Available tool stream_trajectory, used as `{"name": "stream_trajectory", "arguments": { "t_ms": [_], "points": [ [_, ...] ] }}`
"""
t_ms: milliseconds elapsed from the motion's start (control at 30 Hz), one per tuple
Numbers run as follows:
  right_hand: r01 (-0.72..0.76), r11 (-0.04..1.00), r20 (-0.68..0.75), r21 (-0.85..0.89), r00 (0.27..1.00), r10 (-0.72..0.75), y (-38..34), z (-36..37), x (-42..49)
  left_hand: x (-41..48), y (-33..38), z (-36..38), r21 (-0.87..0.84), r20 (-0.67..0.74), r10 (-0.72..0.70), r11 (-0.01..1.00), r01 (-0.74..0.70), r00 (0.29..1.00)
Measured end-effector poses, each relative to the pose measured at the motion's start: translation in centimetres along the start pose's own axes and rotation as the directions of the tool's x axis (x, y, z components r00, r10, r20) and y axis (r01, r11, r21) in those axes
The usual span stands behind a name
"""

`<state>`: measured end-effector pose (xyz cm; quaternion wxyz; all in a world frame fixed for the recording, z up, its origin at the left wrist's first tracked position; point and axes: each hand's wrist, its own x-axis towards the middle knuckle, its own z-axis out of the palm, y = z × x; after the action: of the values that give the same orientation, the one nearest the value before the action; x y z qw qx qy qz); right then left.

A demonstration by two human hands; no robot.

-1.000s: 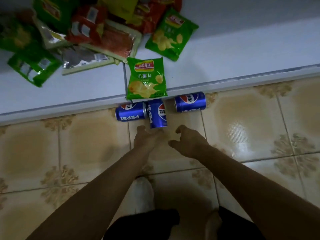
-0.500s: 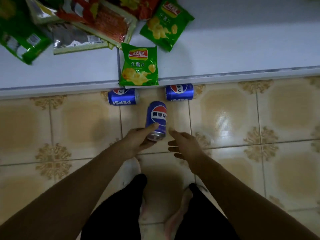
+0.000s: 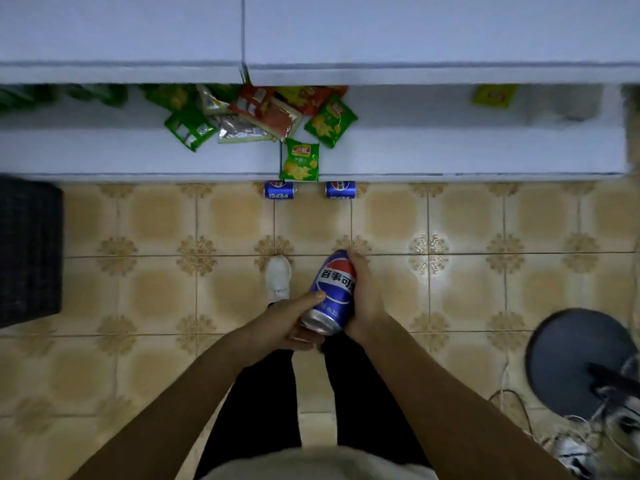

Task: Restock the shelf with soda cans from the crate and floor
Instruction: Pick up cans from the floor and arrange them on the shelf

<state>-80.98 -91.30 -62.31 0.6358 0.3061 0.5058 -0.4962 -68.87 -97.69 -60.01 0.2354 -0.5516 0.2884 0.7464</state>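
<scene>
One soda can is clasped between the left hand and right hand above the floor, while two more cans lie below the shelf, which holds only snack bags.

Snack bags crowd the lower shelf's left-middle; its right stretch and the floor tiles lie open.

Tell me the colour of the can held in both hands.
Blue, with a red, white and blue Pepsi logo and white lettering, on the can; head view.
</scene>
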Motion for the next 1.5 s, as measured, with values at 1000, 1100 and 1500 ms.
{"name": "stream_trajectory", "arguments": {
  "t_ms": [1000, 1100, 1500],
  "points": [
    [0.985, 0.061, 0.847, -0.160, 0.169, -0.504, -3.4, 27.5, -34.5, -36.8, 7.7, -2.4, -0.748, -0.196, 0.830, 0.218, -0.627, 0.522],
    [0.974, -0.143, 0.843, -0.174, 0.073, -0.533, -3.9, 30.3, -37.7, -40.4, 10.3, -4.3, -0.693, -0.162, 0.902, 0.186, -0.697, 0.401],
    [0.737, -0.564, 0.637, -0.372, -0.239, -0.733, -7.4, 36.5, -42.4, -46.0, 21.4, -6.4, -0.536, -0.015, 0.961, 0.225, -0.814, 0.275]
  ]
}}
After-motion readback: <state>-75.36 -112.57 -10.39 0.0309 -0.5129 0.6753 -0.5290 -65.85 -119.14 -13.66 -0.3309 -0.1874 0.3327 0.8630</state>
